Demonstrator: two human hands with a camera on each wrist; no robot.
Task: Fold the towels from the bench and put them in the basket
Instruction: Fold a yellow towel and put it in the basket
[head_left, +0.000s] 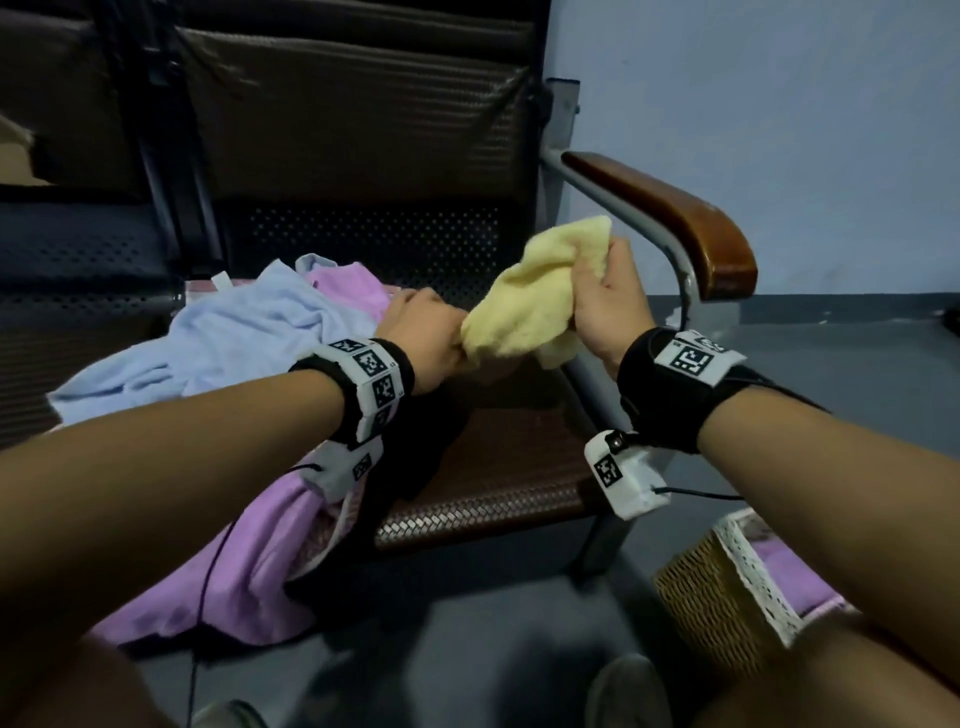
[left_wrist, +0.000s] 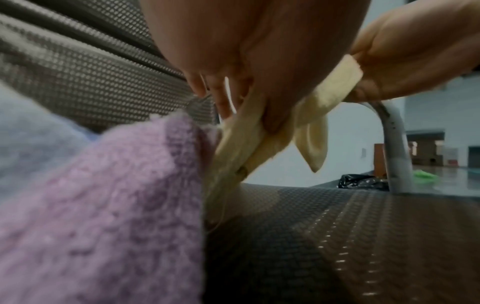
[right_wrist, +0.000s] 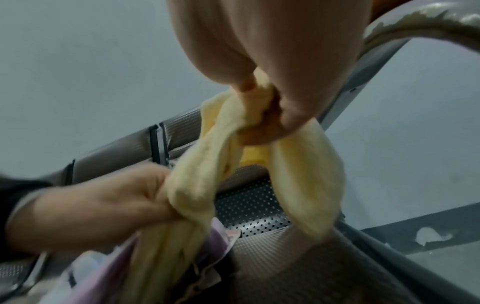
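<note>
A small pale yellow towel (head_left: 540, 296) hangs bunched between both hands above the bench seat (head_left: 509, 457). My left hand (head_left: 431, 338) grips its lower left end; my right hand (head_left: 608, 306) grips its upper right part, close to the armrest. In the right wrist view the yellow towel (right_wrist: 259, 164) runs in twisted folds from my right hand's fingers (right_wrist: 262, 131) down to my left hand (right_wrist: 109, 205). A light blue towel (head_left: 218, 343) and a pink towel (head_left: 228, 561) lie heaped on the seat's left. The wicker basket (head_left: 722, 597) stands on the floor at lower right with pink cloth inside.
A brown wooden armrest (head_left: 675, 218) on a grey metal tube (head_left: 639, 228) rises just right of my right hand. The mesh backrest (head_left: 353, 124) stands behind. A dark seat (head_left: 78, 260) adjoins on the left. Grey floor (head_left: 467, 649) lies in front of the bench.
</note>
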